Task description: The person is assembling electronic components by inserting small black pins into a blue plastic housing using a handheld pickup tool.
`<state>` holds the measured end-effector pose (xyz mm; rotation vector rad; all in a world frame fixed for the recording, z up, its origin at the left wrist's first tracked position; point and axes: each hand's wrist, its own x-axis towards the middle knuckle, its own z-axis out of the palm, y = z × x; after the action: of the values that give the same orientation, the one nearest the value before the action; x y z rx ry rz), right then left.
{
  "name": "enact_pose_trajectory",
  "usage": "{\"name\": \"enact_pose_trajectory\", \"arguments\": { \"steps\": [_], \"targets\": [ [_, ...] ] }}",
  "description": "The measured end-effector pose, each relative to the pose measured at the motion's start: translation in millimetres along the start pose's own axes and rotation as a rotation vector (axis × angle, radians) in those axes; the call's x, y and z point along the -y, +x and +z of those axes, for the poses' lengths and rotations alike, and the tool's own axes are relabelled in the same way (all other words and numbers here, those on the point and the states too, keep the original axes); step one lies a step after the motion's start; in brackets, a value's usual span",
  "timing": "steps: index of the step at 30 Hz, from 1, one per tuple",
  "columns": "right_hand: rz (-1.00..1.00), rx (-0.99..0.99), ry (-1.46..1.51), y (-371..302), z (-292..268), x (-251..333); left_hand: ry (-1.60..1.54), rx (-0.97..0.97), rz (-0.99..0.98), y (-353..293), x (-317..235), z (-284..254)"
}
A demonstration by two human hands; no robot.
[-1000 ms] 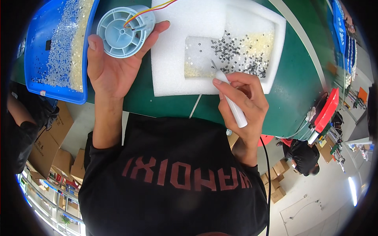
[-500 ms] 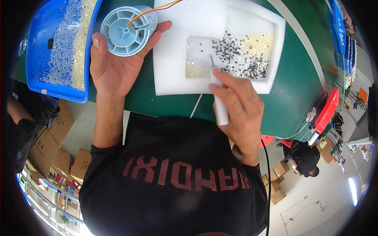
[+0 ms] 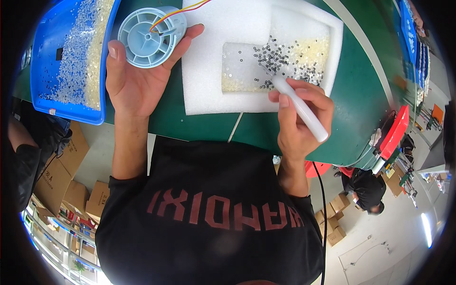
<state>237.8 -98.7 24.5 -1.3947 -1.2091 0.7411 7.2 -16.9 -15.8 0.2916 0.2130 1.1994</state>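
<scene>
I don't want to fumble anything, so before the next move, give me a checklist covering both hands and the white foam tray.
1. Light-blue round plastic housing held in left hand: ok.
2. White pen-shaped tool held in right hand: ok.
3. Tool's thin tip over white foam tray: ok.
4. Small black rings separate from small pale rings: not ok, they intermingle.
5. Tip touching a ring: cannot tell, too small.
6. Thin red and yellow wires clear of tool: ok.

large reddish lettering (image 3: 195,209) spans the chest of the person's black shirt (image 3: 209,256), upside down in this view. dark print marks cardboard boxes (image 3: 71,164) at left, too small to read surely.
</scene>
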Motion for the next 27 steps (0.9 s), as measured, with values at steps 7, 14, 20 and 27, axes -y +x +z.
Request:
{"name": "enact_pose_trajectory", "arguments": {
  "steps": [7,14,20,27],
  "targets": [
    [0.019,-0.072,-0.042,-1.4,4.3,-9.3,0.172,-0.103,-0.045,-3.2,-4.3,0.9],
    [0.007,-0.051,-0.108,-1.1,4.1,-11.2,0.166,-0.115,-0.05,-3.5,-5.0,1.7],
    [-0.049,0.023,-0.24,2.5,5.1,-4.3,0.177,-0.117,-0.053,-3.3,-4.5,3.4],
    [-0.088,0.118,-0.418,7.3,7.1,7.5,0.197,-0.126,-0.044,-3.2,-4.0,3.0]
  ]
}}
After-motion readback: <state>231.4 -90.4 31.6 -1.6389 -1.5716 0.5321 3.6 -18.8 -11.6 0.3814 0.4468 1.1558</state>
